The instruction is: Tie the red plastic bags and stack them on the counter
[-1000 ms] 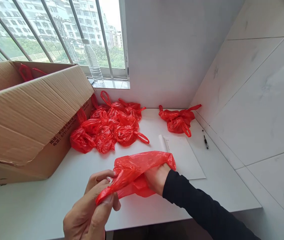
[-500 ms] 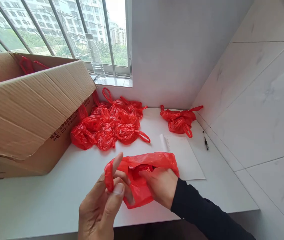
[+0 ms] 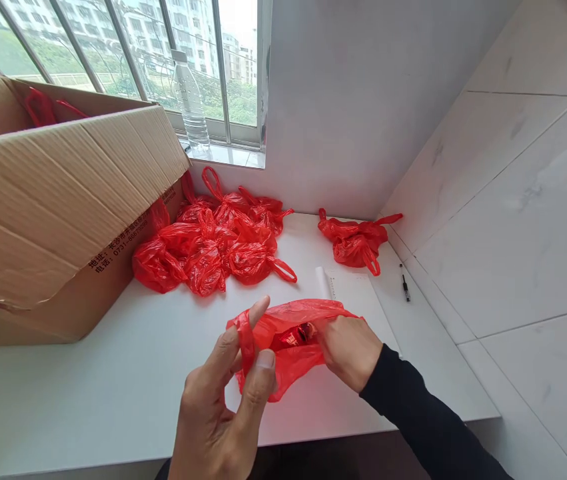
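My left hand (image 3: 236, 393) grips a red plastic bag (image 3: 288, 373) by one handle, which loops around the index finger, with the thumb pressing on the near side. The bag's mouth gapes toward me. Inside lies a shiny red wrapped item (image 3: 296, 335), too small to read or name. My right hand (image 3: 350, 348) reaches into the bag from the right. Its fingers are hidden by the plastic, so whether they hold anything does not show.
Several knotted red bags (image 3: 208, 247) are heaped beside a large cardboard box (image 3: 63, 193). Another red bag or two (image 3: 358, 243) lie near the right wall. Behind the held bag is an open notebook (image 3: 358, 293), with a pen (image 3: 406, 288) beside it. A water bottle (image 3: 190, 103) stands on the windowsill.
Both hands and the held bag have shifted right. My right hand has moved from the bag's middle toward its right end, leaving the shiny red item inside more visible.
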Available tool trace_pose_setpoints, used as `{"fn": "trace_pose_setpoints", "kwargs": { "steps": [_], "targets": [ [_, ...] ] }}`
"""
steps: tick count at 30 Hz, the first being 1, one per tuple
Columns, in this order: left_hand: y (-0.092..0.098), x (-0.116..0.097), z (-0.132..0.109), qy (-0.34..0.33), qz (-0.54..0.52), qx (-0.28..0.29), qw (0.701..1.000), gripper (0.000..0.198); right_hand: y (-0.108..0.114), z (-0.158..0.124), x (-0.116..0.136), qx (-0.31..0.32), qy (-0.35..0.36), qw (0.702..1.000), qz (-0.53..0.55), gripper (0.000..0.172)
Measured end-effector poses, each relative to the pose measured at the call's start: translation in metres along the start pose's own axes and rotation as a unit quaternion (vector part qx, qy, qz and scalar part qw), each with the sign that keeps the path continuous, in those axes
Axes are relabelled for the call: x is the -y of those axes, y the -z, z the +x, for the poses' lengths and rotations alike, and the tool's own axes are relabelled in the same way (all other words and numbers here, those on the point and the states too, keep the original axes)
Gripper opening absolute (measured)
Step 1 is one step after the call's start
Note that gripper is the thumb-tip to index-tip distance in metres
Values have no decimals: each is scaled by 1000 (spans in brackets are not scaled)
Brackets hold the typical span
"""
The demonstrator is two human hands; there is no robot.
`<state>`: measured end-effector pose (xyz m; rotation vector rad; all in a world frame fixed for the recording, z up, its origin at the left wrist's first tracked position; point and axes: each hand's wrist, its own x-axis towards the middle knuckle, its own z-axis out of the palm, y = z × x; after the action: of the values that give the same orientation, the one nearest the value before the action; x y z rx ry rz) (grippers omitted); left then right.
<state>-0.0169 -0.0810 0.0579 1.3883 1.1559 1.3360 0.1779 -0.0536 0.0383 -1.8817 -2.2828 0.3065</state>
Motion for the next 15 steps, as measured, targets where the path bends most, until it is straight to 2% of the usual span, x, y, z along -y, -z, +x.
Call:
{"fn": "trace_pose_setpoints", "kwargs": {
  "steps": [3,5,8,11,13,15],
  "targets": [
    [-2,5,2,-39,0,21,999,47,10,-6,-2,28,-60,993,-97,24],
    [-3,5,4,-60,17,17,998,46,16,-10,-4,41,-70,990,-117,29],
    [-4,-1,5,-98,85,-7,992,40,31,-20,-5,25,-61,997,-43,30],
    [-2,-4,8,-171,172,-48,969,46,52,-34,-4,-57,-20,992,112,30],
    [0,-4,11,-210,192,-69,956,51,63,-40,-3,-88,30,983,161,37],
    [1,-4,13,-173,135,-77,973,51,66,-41,-5,-114,51,980,155,37]
  ]
}}
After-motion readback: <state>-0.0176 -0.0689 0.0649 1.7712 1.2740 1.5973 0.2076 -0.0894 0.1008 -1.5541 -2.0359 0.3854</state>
